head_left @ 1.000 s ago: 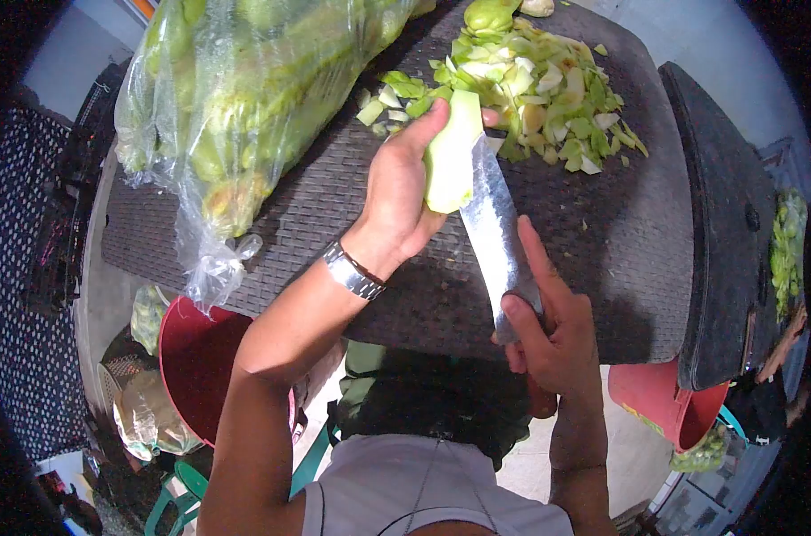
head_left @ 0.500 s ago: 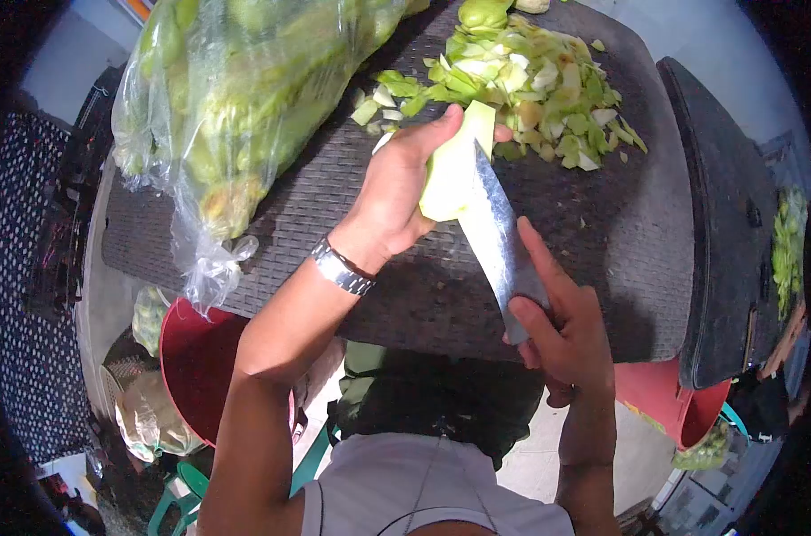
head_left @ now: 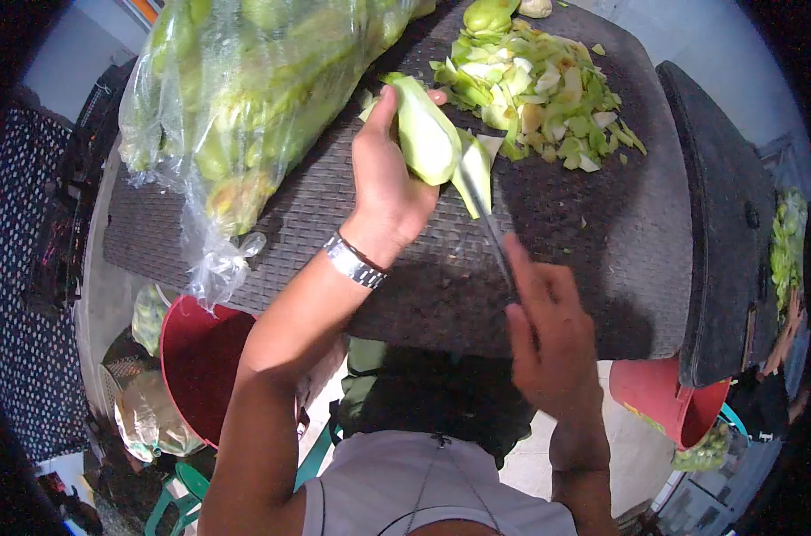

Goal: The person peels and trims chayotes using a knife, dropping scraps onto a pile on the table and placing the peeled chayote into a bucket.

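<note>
A pale green, partly peeled chayote (head_left: 426, 138) rests in my left hand (head_left: 383, 179), its fingers wrapped beneath it and the thumb along its side. My right hand (head_left: 553, 330) grips a knife (head_left: 495, 237), its blade seen nearly edge-on. The blade tip reaches the chayote's lower right side. A broad slice of peel (head_left: 474, 179) hangs beside the chayote, against the blade. Behind, a heap of peelings (head_left: 548, 89) lies on the dark woven tabletop (head_left: 593, 232).
A clear plastic bag full of green chayotes (head_left: 262, 116) lies at the table's left. A whole chayote (head_left: 488, 15) sits behind the peelings. Below the table are a red bucket (head_left: 200, 366) on the left and another red bucket (head_left: 669, 393) on the right. A dark chair (head_left: 722, 223) stands at right.
The chayote and my left hand have moved left and slightly up. The knife has turned from broadside to edge-on, and a slice of peel now hangs off the chayote.
</note>
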Demonstrator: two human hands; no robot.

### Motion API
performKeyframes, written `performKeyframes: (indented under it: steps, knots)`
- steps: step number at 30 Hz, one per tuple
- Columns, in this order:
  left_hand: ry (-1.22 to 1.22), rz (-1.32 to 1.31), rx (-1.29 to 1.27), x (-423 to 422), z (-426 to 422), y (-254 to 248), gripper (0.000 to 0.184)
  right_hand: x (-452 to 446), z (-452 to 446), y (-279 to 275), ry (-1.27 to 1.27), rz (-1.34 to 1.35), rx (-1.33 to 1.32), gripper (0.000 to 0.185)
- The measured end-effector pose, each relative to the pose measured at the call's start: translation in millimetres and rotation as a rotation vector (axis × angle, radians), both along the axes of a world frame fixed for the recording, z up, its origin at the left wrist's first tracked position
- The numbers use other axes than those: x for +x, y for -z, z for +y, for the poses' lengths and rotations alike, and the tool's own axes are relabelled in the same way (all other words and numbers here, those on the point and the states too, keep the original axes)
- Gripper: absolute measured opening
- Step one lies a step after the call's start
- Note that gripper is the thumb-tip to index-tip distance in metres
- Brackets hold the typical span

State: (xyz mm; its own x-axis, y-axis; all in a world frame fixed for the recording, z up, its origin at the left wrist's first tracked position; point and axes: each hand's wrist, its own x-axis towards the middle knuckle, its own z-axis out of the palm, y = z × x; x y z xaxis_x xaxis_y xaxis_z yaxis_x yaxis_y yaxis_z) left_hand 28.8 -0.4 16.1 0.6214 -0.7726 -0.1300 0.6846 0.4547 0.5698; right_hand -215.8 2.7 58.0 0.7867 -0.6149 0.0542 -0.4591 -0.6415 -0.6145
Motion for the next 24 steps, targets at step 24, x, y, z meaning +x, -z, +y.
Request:
performKeyframes:
  steps: [24]
  knots:
    - [0.029, -0.044, -0.105, -10.2, 7.5, -7.6, 0.041, 19.0, 29.2, -8.5, -0.078, 0.025, -0.036, 0.080]
